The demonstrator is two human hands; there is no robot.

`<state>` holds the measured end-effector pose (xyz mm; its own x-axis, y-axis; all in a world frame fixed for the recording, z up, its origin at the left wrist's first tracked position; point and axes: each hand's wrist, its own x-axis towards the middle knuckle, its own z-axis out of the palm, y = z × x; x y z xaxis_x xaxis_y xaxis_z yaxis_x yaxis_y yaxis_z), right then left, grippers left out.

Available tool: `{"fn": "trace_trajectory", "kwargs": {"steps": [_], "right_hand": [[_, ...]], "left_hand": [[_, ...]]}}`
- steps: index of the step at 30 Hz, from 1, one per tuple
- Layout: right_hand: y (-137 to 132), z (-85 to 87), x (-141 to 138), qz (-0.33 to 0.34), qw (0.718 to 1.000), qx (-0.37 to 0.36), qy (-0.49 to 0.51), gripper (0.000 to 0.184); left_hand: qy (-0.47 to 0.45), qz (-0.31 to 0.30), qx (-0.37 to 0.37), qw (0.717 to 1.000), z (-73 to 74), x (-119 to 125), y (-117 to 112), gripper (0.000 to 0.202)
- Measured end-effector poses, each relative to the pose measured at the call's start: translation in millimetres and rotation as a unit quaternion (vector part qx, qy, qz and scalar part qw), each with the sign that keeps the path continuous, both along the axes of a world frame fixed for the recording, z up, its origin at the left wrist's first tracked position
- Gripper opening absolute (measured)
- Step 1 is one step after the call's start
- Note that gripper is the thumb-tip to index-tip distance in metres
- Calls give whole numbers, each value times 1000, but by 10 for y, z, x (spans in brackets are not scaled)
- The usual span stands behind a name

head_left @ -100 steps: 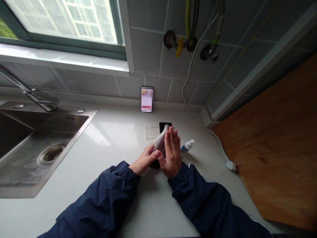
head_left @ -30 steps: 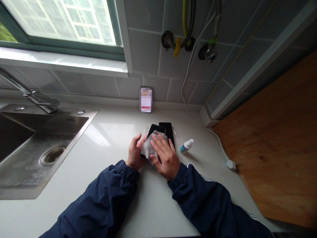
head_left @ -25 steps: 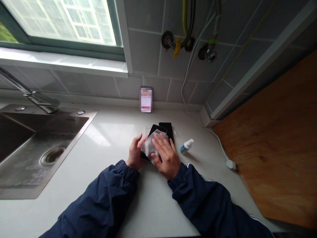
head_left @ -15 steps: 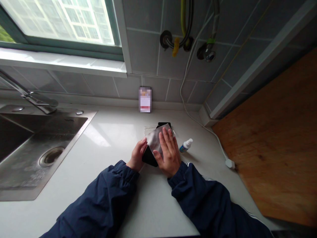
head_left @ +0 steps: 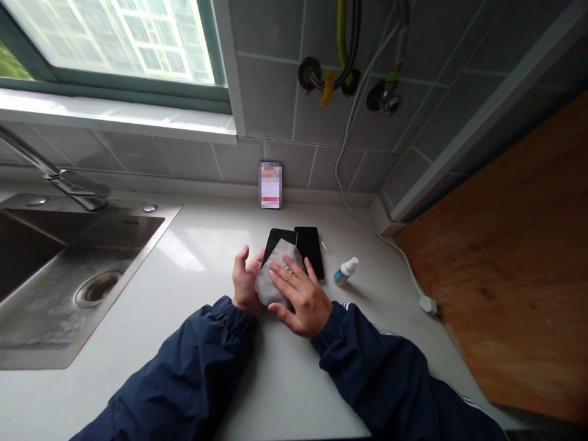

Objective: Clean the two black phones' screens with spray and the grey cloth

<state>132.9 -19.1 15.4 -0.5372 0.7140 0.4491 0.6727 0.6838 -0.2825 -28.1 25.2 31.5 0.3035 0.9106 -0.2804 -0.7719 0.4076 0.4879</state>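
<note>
My left hand (head_left: 245,285) supports a black phone (head_left: 274,239) from its left side and below, thumb raised off it. A grey cloth (head_left: 269,288) lies crumpled over the middle and lower part of the phone's dark face. On that cloth my right hand (head_left: 303,297) lies flat, fingers stretched out and pressing it against the phone. Just to the right, a second flat black device or case (head_left: 310,254) rests on the counter, partly covered by my right fingers. A small white spray bottle (head_left: 345,271) with a blue label stands upright farther right.
Against the back wall leans an upright phone (head_left: 270,185) with a blurred screen. At left is a steel sink (head_left: 138,269) with a faucet (head_left: 76,187). A white cable with a plug (head_left: 427,304) runs down to the right, beside a wooden panel (head_left: 509,263).
My right hand has slid down and left with the cloth, uncovering the phone's top. The phone has shifted up and left, showing more of the black device behind. My left thumb has lifted away.
</note>
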Motion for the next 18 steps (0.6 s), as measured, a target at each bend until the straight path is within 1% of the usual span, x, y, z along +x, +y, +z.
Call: {"fn": "trace_trajectory", "kwargs": {"steps": [3,7,10,14,18], "right_hand": [[-4,14,14,26,999,20,25,51],[-10,6,14,57,995,50,58,39],[-10,-6,6,63,994,57,68,37],[-4,-12,1,67,993,59,81,36],[-7,-3,-5,91,989,59,96,33]], "left_hand": [[-15,-28,15,999,40,-7,-4,70],[-21,-42,26,999,75,12,-19,72],[-24,-51,28,998,75,21,-19,71],[-17,-48,31,998,49,18,-7,69],[-9,-48,23,999,37,12,-7,68]]}}
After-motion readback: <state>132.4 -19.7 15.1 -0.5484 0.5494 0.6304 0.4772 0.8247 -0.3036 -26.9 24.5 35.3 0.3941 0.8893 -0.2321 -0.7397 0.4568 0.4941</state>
